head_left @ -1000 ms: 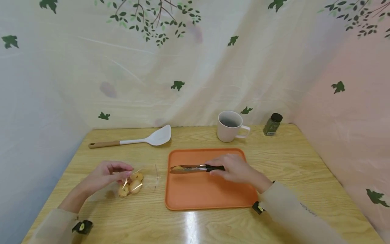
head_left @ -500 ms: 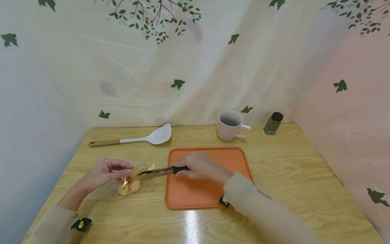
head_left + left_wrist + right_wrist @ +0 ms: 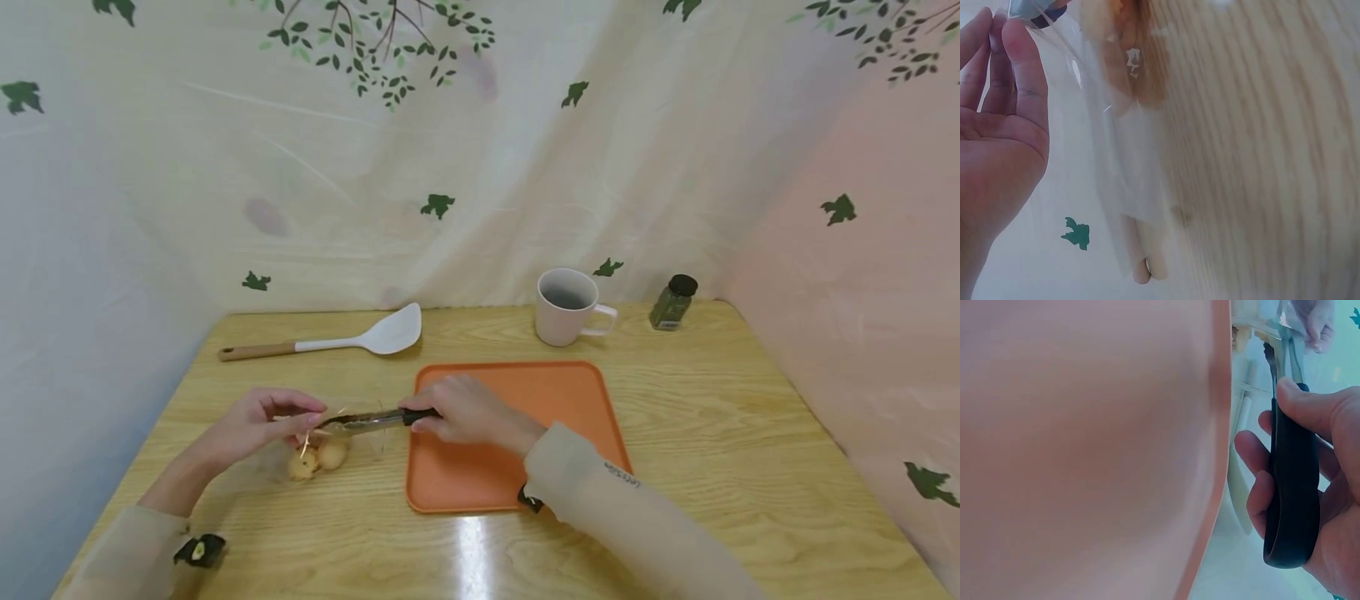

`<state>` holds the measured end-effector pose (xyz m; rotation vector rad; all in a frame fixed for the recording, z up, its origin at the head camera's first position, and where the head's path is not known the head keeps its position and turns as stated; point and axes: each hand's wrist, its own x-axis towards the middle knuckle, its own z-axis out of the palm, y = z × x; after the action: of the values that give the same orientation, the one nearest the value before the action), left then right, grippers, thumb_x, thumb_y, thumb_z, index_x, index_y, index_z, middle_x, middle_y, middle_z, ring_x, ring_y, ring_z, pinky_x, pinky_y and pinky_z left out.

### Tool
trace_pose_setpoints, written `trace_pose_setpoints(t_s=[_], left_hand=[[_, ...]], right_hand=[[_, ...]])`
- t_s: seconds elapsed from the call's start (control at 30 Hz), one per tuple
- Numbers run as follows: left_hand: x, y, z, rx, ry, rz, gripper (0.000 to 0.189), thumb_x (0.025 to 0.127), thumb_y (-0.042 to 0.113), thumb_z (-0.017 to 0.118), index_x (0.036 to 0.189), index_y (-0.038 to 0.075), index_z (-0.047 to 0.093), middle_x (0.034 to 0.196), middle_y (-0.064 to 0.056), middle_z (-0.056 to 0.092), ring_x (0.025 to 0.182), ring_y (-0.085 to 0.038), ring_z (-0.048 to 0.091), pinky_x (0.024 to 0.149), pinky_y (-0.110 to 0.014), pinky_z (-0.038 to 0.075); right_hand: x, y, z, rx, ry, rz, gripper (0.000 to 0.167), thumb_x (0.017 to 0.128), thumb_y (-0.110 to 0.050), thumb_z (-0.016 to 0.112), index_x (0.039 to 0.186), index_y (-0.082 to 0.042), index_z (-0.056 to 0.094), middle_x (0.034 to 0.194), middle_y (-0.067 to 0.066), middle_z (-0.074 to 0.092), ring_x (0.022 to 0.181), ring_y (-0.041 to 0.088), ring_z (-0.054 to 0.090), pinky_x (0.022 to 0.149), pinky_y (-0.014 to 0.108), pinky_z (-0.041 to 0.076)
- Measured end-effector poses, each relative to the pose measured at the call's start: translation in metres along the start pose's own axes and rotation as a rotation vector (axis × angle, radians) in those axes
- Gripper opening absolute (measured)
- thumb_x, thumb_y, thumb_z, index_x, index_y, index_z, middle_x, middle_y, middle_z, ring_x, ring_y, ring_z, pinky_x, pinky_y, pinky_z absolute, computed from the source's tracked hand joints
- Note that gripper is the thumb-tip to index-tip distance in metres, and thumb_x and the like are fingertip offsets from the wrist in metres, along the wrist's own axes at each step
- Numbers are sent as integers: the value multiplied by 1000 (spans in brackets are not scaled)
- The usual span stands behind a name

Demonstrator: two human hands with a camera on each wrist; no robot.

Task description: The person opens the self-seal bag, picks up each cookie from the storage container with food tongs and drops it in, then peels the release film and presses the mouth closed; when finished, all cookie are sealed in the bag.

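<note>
At the left of the table, my left hand pinches the edge of a clear plastic bag between thumb and fingers. Round golden cookies lie in the bag, just below these fingertips. My right hand grips metal tongs by their black handle, above the left side of an orange tray. The tongs point left, with their tips at the bag beside the left fingertips and overlapping the upper cookie. Whether the tips hold that cookie I cannot tell.
Behind the bag lies a white spatula with a wooden handle. A pale mug stands behind the tray, and a small green jar with a black lid is farther right. A printed curtain hangs along the table's back edge.
My right hand has carried the tongs leftward from over the tray until their tips reach the bag. The left hand keeps its pinch and has hardly moved.
</note>
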<state>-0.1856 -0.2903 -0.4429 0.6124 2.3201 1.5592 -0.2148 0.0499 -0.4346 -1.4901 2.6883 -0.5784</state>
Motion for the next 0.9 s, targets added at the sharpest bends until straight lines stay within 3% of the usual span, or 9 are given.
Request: trace_pose_setpoints(t_s=[0.23, 0.47, 0.57, 0.7, 0.9], left_hand=[[2, -1, -3, 14, 17, 17, 26, 100, 7, 65, 118, -12, 66, 103, -8, 75, 75, -20, 69, 65, -38, 60], [3, 1, -3, 6, 17, 19, 21, 100, 6, 65, 115, -7, 70, 101, -15, 74, 75, -21, 69, 65, -38, 60], [2, 2, -3, 8, 20, 8, 21, 100, 7, 65, 116, -6, 70, 101, -11, 75, 77, -24, 69, 66, -39, 59], [2, 3, -5, 25, 26, -1, 22, 100, 8, 65, 116, -5, 70, 103, -6, 75, 77, -25, 69, 66, -39, 59], [2, 3, -6, 17, 17, 10, 21, 100, 7, 65, 116, -6, 70, 101, -9, 75, 77, -24, 69, 65, -39, 59]], right_hand=[[3, -6, -3, -26, -8, 38, 27, 97, -27, 72, 123, -21, 74, 101, -7, 73, 82, 5, 61, 67, 22, 47], [10, -14, 2, -111, 8, 79, 35, 97, -29, 72, 131, -20, 71, 112, -4, 74, 88, 11, 67, 65, 23, 49], [12, -17, 4, -134, 15, 81, 35, 97, -30, 72, 131, -20, 71, 110, -5, 74, 89, 12, 68, 65, 24, 49], [15, -21, 4, -139, 27, 93, 36, 96, -30, 73, 130, -20, 71, 110, -5, 73, 90, 13, 68, 67, 27, 50], [14, -19, 4, -110, 17, 117, 38, 95, -30, 74, 132, -20, 70, 115, -4, 73, 89, 12, 67, 62, 23, 45]])
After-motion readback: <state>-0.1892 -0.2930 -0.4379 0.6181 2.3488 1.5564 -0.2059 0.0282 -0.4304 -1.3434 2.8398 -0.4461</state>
